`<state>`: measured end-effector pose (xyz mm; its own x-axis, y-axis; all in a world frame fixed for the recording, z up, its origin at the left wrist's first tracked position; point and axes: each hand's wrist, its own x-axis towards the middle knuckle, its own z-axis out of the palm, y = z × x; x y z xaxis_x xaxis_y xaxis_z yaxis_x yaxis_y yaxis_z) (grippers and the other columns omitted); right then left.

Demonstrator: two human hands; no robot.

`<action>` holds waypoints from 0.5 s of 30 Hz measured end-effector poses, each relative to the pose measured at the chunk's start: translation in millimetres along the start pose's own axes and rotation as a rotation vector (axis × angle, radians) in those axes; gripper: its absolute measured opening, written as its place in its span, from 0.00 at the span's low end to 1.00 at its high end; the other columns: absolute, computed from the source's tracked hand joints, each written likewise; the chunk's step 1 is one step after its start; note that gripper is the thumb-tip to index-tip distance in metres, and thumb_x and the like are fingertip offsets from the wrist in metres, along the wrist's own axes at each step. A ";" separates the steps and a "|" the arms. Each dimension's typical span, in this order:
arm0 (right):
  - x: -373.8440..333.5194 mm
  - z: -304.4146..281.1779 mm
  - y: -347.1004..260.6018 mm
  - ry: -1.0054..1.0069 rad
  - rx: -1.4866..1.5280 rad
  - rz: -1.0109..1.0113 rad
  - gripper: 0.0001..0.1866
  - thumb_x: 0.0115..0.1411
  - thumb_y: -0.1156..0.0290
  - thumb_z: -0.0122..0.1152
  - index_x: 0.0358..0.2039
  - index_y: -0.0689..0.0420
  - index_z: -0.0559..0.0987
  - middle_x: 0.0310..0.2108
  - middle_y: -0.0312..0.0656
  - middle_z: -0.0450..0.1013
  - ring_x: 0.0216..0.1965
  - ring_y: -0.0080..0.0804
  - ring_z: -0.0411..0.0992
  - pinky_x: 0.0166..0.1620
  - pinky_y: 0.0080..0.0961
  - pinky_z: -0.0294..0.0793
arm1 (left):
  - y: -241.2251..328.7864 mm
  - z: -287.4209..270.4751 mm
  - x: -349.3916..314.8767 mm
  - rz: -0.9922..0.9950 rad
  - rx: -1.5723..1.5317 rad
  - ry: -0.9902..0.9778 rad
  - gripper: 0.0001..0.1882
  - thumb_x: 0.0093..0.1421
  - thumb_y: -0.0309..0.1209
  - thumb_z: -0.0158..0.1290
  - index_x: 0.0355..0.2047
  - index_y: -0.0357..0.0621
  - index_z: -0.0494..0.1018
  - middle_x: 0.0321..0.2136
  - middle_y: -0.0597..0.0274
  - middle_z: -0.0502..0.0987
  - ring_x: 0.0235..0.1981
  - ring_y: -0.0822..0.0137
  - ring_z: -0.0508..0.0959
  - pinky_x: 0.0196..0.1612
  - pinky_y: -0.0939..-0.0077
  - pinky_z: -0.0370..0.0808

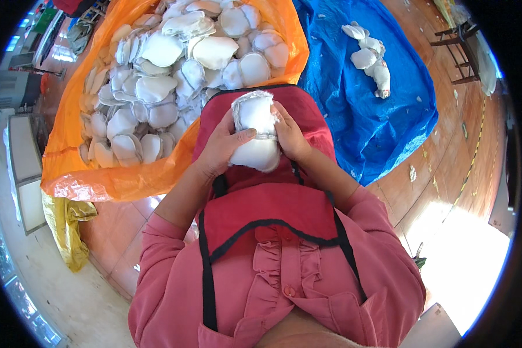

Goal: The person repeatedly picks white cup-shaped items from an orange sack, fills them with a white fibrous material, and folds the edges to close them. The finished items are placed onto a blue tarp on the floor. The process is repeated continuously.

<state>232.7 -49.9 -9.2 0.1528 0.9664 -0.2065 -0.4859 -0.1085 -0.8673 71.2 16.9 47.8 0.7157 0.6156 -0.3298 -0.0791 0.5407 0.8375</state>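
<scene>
Over my lap I hold a white padded piece (255, 152) with rounded ends, a seam across its middle and a frayed upper edge. My left hand (219, 145) is closed on its left side, with the thumb lying across the front near the seam. On the other side my right hand (290, 134) grips the upper right edge, its fingertips partly hidden. Under the piece is the red apron (272, 232) with black trim. Many similar white pads (156, 87) lie heaped on the orange sheet (122, 185) beyond my left hand.
A blue sheet (359, 133) spreads on the tiled floor at the far right, with a short row of white pads (365, 57) on it. Farther right stands a dark wooden stool (459, 53). A yellow bag (68, 229) lies at the left, below the orange sheet.
</scene>
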 end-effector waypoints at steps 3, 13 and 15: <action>9.4 -3.8 4.0 0.053 0.016 -0.028 0.22 0.72 0.56 0.43 0.56 0.61 0.68 0.47 0.39 0.72 0.48 0.25 0.69 0.53 0.24 0.69 | -10.7 -2.6 4.8 0.053 0.071 0.054 0.36 0.55 0.29 0.62 0.62 0.40 0.59 0.52 0.60 0.70 0.52 0.68 0.71 0.54 0.72 0.70; 7.3 -1.3 22.0 0.191 0.253 0.086 0.12 0.69 0.66 0.51 0.47 0.60 0.73 0.38 0.38 0.74 0.38 0.25 0.72 0.44 0.24 0.74 | -16.8 -8.5 -1.5 -0.109 0.386 0.064 0.26 0.53 0.33 0.66 0.50 0.38 0.72 0.39 0.62 0.79 0.39 0.70 0.78 0.44 0.75 0.75; 7.0 -3.3 24.0 0.208 0.193 0.085 0.12 0.69 0.67 0.50 0.47 0.60 0.73 0.38 0.38 0.74 0.38 0.25 0.72 0.44 0.24 0.73 | -11.5 -5.7 -4.7 -0.184 0.449 0.059 0.26 0.53 0.35 0.65 0.50 0.38 0.73 0.39 0.62 0.79 0.39 0.70 0.78 0.43 0.75 0.76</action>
<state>224.9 -46.5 -33.0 0.2674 0.8852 -0.3806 -0.6562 -0.1219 -0.7446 64.8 11.1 37.2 0.6481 0.5714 -0.5034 0.3613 0.3511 0.8638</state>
